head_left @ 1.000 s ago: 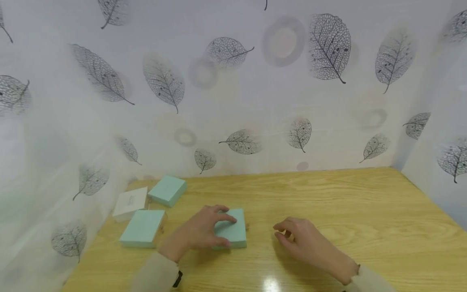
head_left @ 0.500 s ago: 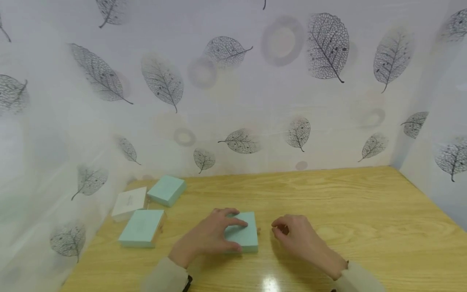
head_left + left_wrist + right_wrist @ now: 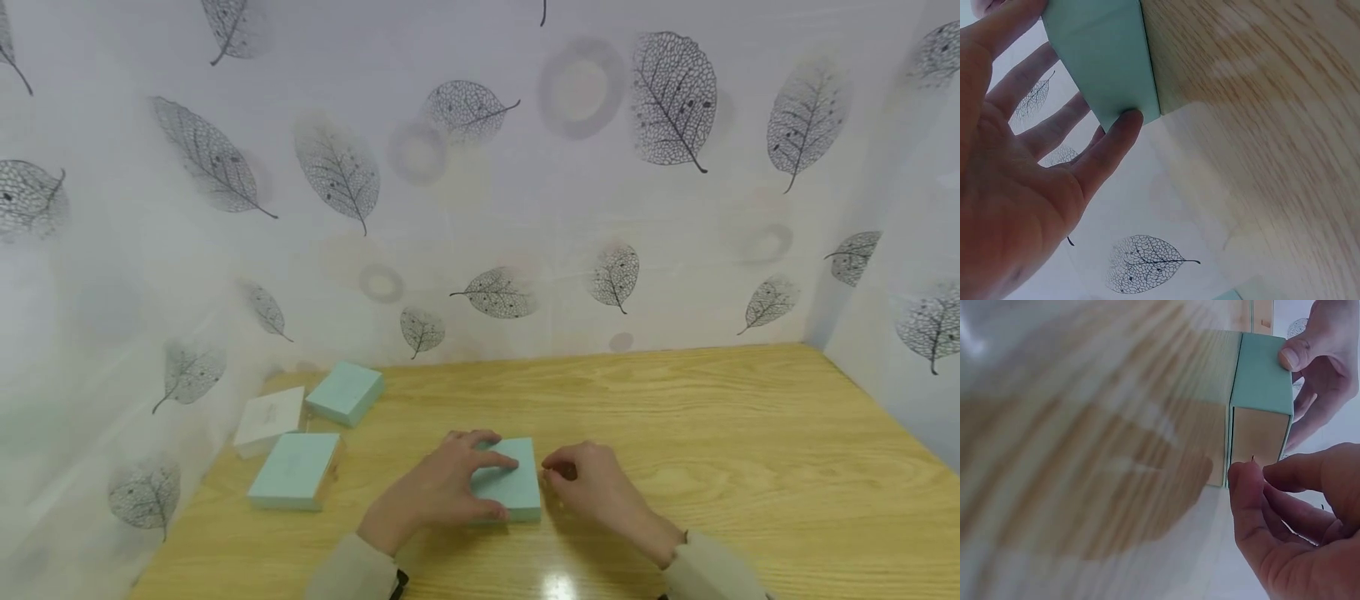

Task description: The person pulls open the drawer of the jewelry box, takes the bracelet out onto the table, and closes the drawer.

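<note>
A mint-green slide-out box (image 3: 522, 492) lies flat on the wooden table. My left hand (image 3: 438, 487) holds it from the left, thumb on its near side and fingers spread over the top and far side. In the left wrist view a fingertip (image 3: 1127, 122) presses the box's green side (image 3: 1104, 62). My right hand (image 3: 596, 487) is at the box's right end. The right wrist view shows its thumb and forefinger pinching a small pull tab (image 3: 1253, 459) at the tan drawer face (image 3: 1260, 431); the fingertips mostly hide the tab.
To the left lie another mint-green box (image 3: 296, 468) with a tan end, a white box (image 3: 268, 417) and a mint-green box (image 3: 345, 392) behind. A pale leaf-print sheet (image 3: 525, 200) rises behind the wooden table (image 3: 712, 417) and at both sides.
My left hand has slid the box to the right across the table. The right hand has come left to the box's end, where its fingertips have closed on the tab.
</note>
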A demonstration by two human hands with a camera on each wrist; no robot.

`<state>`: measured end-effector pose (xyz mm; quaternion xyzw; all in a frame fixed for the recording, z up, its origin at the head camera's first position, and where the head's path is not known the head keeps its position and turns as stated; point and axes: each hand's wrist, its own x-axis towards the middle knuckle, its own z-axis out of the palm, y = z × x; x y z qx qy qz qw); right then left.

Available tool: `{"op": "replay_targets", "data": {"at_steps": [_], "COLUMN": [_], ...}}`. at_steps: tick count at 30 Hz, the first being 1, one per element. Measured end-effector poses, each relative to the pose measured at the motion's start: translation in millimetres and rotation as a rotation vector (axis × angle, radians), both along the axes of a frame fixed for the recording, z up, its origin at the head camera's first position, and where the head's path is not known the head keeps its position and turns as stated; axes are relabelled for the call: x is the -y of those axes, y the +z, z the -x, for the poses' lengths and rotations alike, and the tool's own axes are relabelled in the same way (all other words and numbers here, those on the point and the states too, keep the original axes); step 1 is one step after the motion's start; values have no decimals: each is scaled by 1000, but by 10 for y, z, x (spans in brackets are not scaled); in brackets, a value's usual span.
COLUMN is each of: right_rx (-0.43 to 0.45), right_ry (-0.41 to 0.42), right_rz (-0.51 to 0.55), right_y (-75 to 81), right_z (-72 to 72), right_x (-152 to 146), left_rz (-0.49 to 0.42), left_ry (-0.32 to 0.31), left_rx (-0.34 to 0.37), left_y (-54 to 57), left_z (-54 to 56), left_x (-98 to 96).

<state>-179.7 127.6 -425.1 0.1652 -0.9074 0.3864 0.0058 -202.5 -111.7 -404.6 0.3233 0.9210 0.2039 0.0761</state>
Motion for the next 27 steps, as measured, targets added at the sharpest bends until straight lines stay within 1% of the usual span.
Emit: {"op": "replay_targets", "data": {"at_steps": [9,12,16,20,23,27], "right_rx": [36,62,133,245,311,332], "right_ry": [3,-14,-57,-112,-151,-159], "right_rz": [8,14,37,90,134,172], "right_y": [4,8,18,38,50,53], "right_z": [28,39,63,82,88,94], "right_x": [34,42,66,90,88,67], "left_rz": [-2,1,11,10,-2,-3], "left_ry": [7,3,11,19,10,-2], "left_rx": [20,23,41,57,56,50], "left_y": [-1,0,2,-1,-4,-1], "left_z": [4,5,5,11,16,32], "left_x": [0,-3,-5,-3,-13,-39]}}
